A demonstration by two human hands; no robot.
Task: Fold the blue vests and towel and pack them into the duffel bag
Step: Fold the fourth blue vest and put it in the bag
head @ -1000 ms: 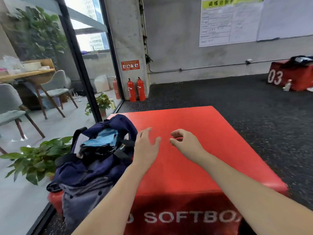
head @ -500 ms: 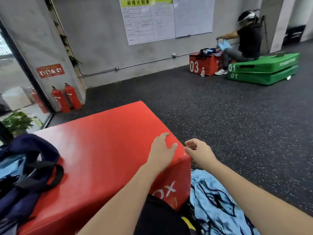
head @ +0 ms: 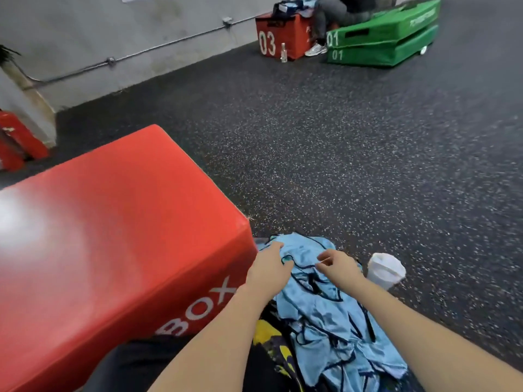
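— Both hands have swung off the red soft box [head: 113,227] and dropped to the heap of blue vests [head: 325,315] on the floor, lower centre of the frame.

— Holding anything?

— Left hand [head: 268,268] lies loose-fingered on the heap's near-box edge, grasping nothing. Right hand [head: 338,267] has fingers curled just above the cloth; whether it pinches a strap, I cannot tell.

— And the duffel bag?

— Out of frame now. A white cup [head: 385,269] stands just right of the vests. Looks like another vest is about to be picked up for folding.
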